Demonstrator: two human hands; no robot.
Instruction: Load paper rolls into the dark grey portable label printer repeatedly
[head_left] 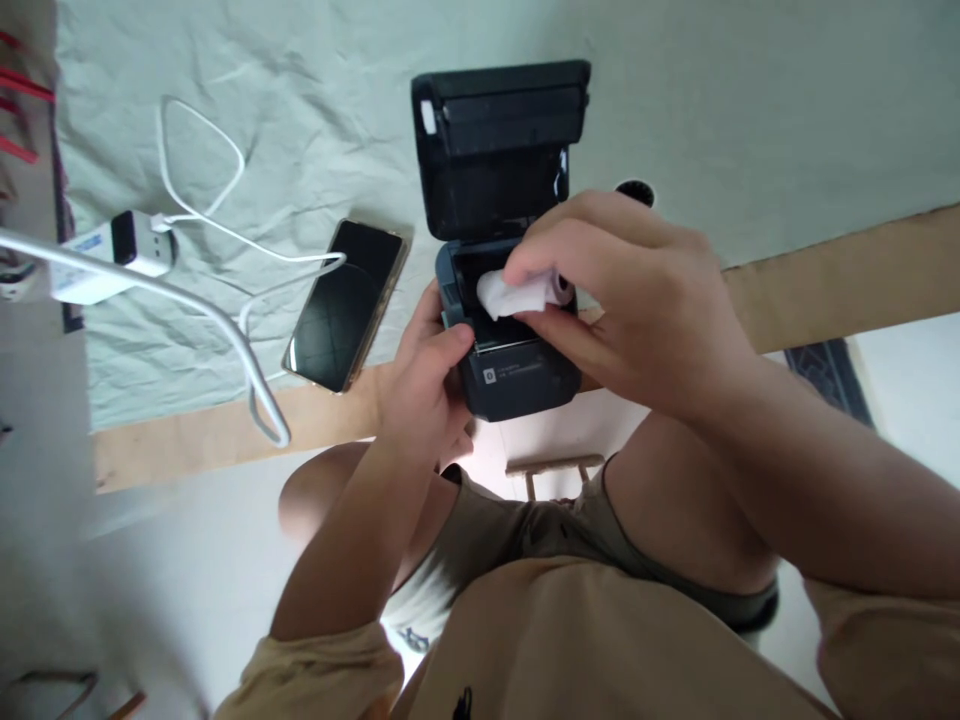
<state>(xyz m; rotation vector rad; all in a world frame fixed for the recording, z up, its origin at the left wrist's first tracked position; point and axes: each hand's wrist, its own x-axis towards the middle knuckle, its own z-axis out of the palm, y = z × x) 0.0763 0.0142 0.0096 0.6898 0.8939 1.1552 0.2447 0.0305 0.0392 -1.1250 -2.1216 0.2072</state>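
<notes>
A dark portable label printer is held up near the table's front edge, its lid swung fully back. My left hand is closed around the printer's left side, thumb on the rim. Inside the paper bay lies a small white paper roll, with its loose end toward me. My right hand reaches over from the right and pinches this roll between thumb and fingers. Part of the roll and the bay's right side are hidden behind those fingers.
A smartphone lies left of the printer on the green cloth. White cable loops from a power strip at the far left. A dark round object sits behind my right hand. Below is a wooden stool.
</notes>
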